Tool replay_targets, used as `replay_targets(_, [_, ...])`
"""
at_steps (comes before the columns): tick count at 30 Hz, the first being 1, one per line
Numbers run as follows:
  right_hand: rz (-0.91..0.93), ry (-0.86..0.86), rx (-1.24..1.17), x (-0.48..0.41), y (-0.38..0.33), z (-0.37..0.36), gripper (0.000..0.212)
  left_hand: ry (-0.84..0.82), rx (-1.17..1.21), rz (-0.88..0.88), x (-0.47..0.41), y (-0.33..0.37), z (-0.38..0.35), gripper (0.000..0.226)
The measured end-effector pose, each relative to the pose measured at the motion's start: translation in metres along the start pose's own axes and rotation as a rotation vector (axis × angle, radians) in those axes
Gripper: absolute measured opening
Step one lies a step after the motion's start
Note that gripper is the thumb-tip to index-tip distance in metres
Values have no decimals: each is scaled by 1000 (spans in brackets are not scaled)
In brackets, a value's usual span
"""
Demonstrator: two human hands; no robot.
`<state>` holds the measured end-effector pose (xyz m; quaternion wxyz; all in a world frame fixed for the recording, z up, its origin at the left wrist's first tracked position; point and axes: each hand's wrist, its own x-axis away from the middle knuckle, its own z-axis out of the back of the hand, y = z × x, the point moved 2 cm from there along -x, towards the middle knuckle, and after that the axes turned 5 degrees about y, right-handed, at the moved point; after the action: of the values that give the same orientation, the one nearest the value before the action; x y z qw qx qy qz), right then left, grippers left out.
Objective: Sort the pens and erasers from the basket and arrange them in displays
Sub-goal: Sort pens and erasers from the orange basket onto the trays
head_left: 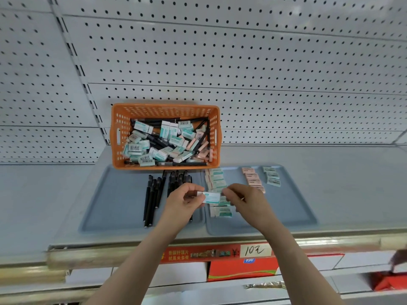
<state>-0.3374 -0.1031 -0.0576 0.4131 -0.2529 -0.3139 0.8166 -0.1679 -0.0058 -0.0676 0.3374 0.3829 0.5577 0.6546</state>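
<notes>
An orange basket [116, 137] at the back of the shelf holds mixed black pens and white-green and pink erasers. In front lie two blue-grey trays. The left tray [110, 199] carries rows of black pens [152, 199]. The right tray [286, 205] carries a column of white-green erasers [217, 179], a column of pink erasers [252, 179] and a short column of pale green erasers [272, 178]. My left hand [184, 202] and my right hand [244, 199] together pinch one white-green eraser [211, 197] by its two ends, above the gap between the trays.
A white pegboard wall [242, 62] rises behind the grey shelf. A price strip [220, 253] with a "10" label runs along the shelf's front edge. Red and white boxes [240, 269] sit on the lower shelf.
</notes>
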Motion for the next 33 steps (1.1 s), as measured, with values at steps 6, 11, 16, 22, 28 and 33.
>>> replay_targets(6, [-79, -106, -310, 1, -3, 9, 7, 0, -139, -107, -1, -5, -10, 18])
replay_targets(11, [-167, -381, -295, 17, 16, 21, 7, -29, -598, -362, -1, -13, -7, 19])
replay_targets(16, [-92, -314, -47, 23, 16, 10, 15, -84, -880, -522, -3, -21, -11, 23])
replay_targets(22, [38, -294, 124, 19, 11, 10, 21, -56, -905, -546, -4, -22, -13, 24])
replay_targets(28, [134, -128, 139, -29, -10, 26, 8, 33, -876, -636, -6, -10, 2, 22])
replay_targets(33, [415, -45, 200, -96, -54, 2, 30, 374, -886, -619, -22, 22, 62, 35])
